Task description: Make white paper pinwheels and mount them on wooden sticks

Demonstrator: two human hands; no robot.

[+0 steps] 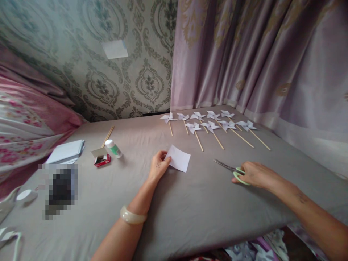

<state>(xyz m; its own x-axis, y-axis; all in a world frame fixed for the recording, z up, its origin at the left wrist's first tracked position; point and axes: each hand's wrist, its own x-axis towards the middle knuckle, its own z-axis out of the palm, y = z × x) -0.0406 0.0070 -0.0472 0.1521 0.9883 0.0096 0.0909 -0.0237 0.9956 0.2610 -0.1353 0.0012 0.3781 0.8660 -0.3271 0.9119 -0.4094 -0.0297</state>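
Between the thumb and fingers of my left hand [160, 165] is a white square of paper [179, 158], pinched at its left edge just above the grey cloth. A pale bangle circles that wrist. Over on the right, my right hand [254, 174] grips a pair of scissors [231, 168] by the light green handles. Their blades look closed or nearly so and point left towards the paper, with a gap between. Behind both hands, several white paper pinwheels [210, 125] on wooden sticks lie in two rough rows.
Left of my hands are a glue stick [114, 148], an open small red box [102, 160] with dark contents, wooden sticks [108, 136] and a stack of paper [66, 151]. A blurred dark object [63, 186] lies nearer. Curtains [217, 54] border the right side.
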